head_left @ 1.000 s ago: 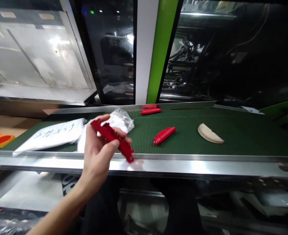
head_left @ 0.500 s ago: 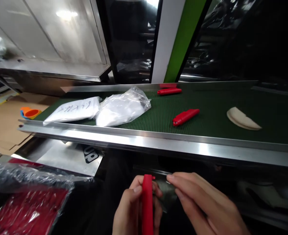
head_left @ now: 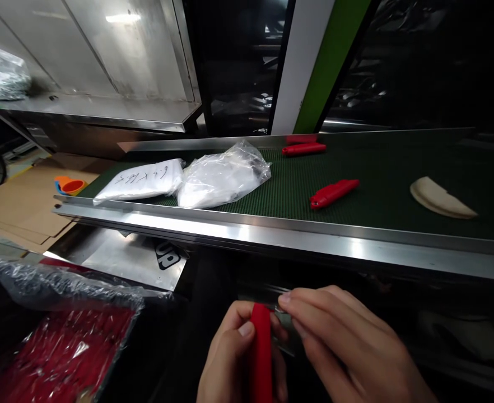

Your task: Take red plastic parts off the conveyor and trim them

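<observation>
Left hand (head_left: 230,358) grips a red part (head_left: 262,352) low in the view, thumb on its left side and fingers curling round to the right; the grip hides much of it, and its lower end is cut off by the bottom edge. Right hand (head_left: 352,347), its wrist cropped away, lies at about 3 o'clock from the part with fingers bunched and tips just beside its upper end. A thin glint shows at those tips, too small to name; whether they pinch it or touch the part, I cannot tell. Taking the part as the clock's centre, a plastic-lined bin (head_left: 136,305) sits at 9 o'clock, cropped below, with red pieces (head_left: 68,352) inside blurred by glare. Beyond the hands runs a belt (head_left: 287,193), its right end lost in darkness. On it, a white bag (head_left: 146,178) with hard-to-read handwriting lies at 11, touching a clear bag (head_left: 224,176) near 12 whose contents are obscured by creases. A near red piece (head_left: 334,194) lies at 1, a far one (head_left: 304,149) between 12 and 1, close to the back rail (head_left: 356,136), and a cream half-disc (head_left: 442,197) at 2.
</observation>
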The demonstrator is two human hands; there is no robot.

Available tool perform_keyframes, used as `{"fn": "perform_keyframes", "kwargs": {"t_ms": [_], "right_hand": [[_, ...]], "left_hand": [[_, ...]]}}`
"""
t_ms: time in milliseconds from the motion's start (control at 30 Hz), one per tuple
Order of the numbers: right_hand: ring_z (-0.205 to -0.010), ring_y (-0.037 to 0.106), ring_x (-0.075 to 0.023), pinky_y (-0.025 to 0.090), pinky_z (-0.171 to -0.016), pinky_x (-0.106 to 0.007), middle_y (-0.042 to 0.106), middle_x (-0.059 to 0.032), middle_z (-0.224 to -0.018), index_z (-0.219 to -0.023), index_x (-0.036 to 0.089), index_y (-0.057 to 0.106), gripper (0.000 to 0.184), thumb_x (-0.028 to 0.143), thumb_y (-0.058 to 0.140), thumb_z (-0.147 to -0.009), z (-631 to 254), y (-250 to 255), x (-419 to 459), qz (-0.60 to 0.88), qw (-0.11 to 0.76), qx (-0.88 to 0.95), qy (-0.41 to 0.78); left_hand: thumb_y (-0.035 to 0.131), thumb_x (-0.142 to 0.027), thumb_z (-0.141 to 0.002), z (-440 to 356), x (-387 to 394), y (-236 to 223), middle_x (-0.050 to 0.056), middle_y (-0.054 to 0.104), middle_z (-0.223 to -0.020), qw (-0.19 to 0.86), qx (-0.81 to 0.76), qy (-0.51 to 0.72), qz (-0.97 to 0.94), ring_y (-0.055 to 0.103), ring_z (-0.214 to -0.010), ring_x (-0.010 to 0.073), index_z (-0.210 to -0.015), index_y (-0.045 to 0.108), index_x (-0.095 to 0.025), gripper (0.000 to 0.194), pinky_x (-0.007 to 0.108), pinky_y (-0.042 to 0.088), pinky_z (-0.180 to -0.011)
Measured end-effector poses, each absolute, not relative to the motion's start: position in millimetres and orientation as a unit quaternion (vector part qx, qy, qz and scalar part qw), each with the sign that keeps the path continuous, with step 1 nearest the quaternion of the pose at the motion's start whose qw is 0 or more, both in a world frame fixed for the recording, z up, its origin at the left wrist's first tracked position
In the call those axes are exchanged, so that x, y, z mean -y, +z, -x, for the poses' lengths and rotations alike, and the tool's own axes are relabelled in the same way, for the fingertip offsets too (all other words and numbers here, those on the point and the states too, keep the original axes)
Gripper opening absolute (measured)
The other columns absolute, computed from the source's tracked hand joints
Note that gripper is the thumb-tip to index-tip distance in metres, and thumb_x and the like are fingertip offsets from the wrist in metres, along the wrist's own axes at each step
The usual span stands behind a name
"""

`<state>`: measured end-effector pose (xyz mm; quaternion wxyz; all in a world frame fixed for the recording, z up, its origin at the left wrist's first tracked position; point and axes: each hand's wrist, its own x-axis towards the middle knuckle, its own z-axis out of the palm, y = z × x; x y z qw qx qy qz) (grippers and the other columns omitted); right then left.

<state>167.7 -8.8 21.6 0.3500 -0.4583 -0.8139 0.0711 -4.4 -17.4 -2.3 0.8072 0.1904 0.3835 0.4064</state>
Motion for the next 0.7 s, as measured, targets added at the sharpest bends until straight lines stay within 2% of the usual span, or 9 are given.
{"fn": "perform_keyframes", "kwargs": {"t_ms": [100,300,467,633,700], "right_hand": [[-0.089,0.062,-0.0133,0.054,-0.076,-0.027,0.069,-0.0041,-0.101,-0.113,0.015,0.065,0.033,0.003,0.049,-0.087,-167,22,9,0.451,0.358,0.815,0.056],[-0.091,0.062,-0.0145,0.054,-0.075,-0.029,0.068,-0.0048,-0.105,-0.117,0.016,0.063,0.036,0.003,0.051,-0.085,-167,22,10,0.448,0.337,0.827,0.044],[-0.084,0.064,-0.0139,0.054,-0.071,-0.028,0.070,-0.0047,-0.097,-0.109,0.015,0.067,0.032,0.004,0.049,-0.086,-165,22,10,0.450,0.358,0.818,0.020],[-0.085,0.063,-0.0152,0.053,-0.070,-0.029,0.069,-0.0050,-0.103,-0.116,0.016,0.063,0.032,0.007,0.053,-0.087,-166,22,15,0.438,0.318,0.840,0.031],[-0.085,0.063,-0.0155,0.053,-0.069,-0.030,0.069,-0.0048,-0.104,-0.118,0.016,0.062,0.034,0.007,0.054,-0.086,-168,20,18,0.430,0.305,0.849,0.034]], "left_hand": [[0.051,-0.046,-0.090,5,18,-2,0.002,0.056,-0.054,0.811,-0.380,0.401,-0.190,0.049,-0.044,0.0116,-0.091,0.064,-0.019,0.030,0.018,0.033,-0.044],[0.055,-0.047,-0.087,3,18,-3,0.003,0.061,-0.066,0.811,-0.376,0.407,-0.189,0.050,-0.044,0.0111,-0.088,0.063,-0.017,0.031,0.020,0.032,-0.044],[0.055,-0.045,-0.086,2,18,-4,0.003,0.060,-0.069,0.811,-0.369,0.417,-0.180,0.047,-0.042,0.0086,-0.086,0.061,-0.017,0.029,0.018,0.027,-0.041],[0.042,-0.042,-0.092,3,14,2,0.000,0.048,-0.052,0.824,-0.369,0.401,-0.156,0.042,-0.041,0.0094,-0.086,0.061,-0.019,0.031,0.015,0.031,-0.042],[0.037,-0.039,-0.094,3,10,8,0.000,0.049,-0.057,0.823,-0.381,0.396,-0.140,0.041,-0.041,0.0083,-0.088,0.061,-0.019,0.031,0.015,0.033,-0.040]]}}
